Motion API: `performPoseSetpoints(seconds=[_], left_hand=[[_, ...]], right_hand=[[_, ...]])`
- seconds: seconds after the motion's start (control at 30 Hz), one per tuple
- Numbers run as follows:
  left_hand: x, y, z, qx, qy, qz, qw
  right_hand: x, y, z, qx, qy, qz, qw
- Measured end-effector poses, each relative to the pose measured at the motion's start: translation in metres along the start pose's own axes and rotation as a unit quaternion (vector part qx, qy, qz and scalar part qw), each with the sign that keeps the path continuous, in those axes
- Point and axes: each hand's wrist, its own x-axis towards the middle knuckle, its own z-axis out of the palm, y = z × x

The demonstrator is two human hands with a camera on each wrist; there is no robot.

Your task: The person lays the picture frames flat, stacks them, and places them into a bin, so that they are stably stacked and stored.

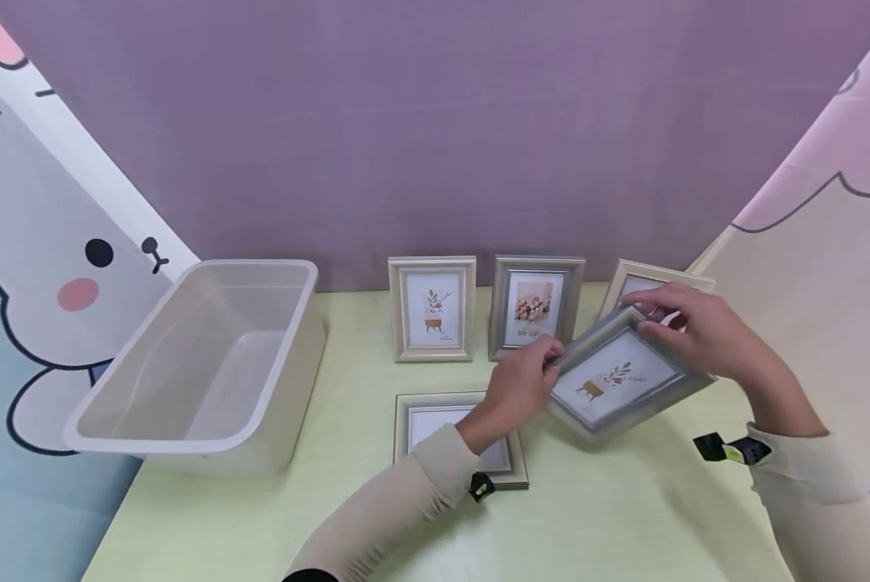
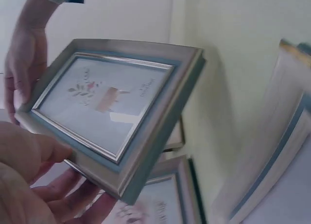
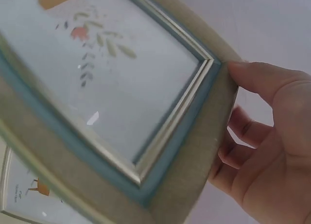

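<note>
Both hands hold a grey-silver picture frame [image 1: 617, 376] with a potted-plant print, tilted above the table on the right. My left hand [image 1: 515, 388] pinches its left edge, with the thumb on the front and the fingers behind, as the left wrist view shows. At the upper right edge my right hand [image 1: 704, 331] grips it, its thumb [image 3: 262, 80] on the front border and fingers behind. Below the left forearm, another silver frame [image 1: 458, 398] lies flat on the table, partly covered by the sleeve.
Against the purple wall stand a cream frame [image 1: 432, 356] with a plant print and a grey frame [image 1: 498, 315] with a flower photo. A further cream frame [image 1: 668, 273] leans behind the right hand. On the left is a white plastic bin [image 1: 300, 380].
</note>
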Motion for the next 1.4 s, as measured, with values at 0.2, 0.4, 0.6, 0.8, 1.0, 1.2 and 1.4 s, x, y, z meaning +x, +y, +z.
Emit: performPoseSetpoints(seconds=[0.2,0.4,0.6,0.8,1.0,1.2,1.4], left_hand=[[0.0,0.0,-0.024,0.089,-0.004,0.018,0.9959],[-0.004,0.001,-0.043,0.132,0.004,0.044,0.9902],[-0.007,0.001,-0.055,0.181,0.026,0.081,0.9797],[-0.009,0.0,-0.067,0.243,0.052,0.101,0.9634],[-0.008,-0.003,-0.079,0.304,0.1,0.141,0.9368],[-0.009,-0.009,-0.091,0.341,0.146,0.175,0.9119],[-0.013,-0.014,-0.103,0.35,0.146,0.16,0.9116]], right_hand=[[0.0,-0.003,0.005,0.03,-0.004,-0.005,1.0],[0.0,-0.004,0.013,0.053,0.011,-0.018,0.998],[0.001,-0.011,0.015,0.06,0.008,0.0,0.998],[0.001,-0.016,0.021,0.055,0.003,0.008,0.998],[-0.001,-0.018,0.034,0.067,0.021,0.018,0.997],[-0.003,-0.021,0.06,0.133,0.066,0.028,0.989],[0.0,-0.027,0.086,0.215,0.09,0.049,0.971]])
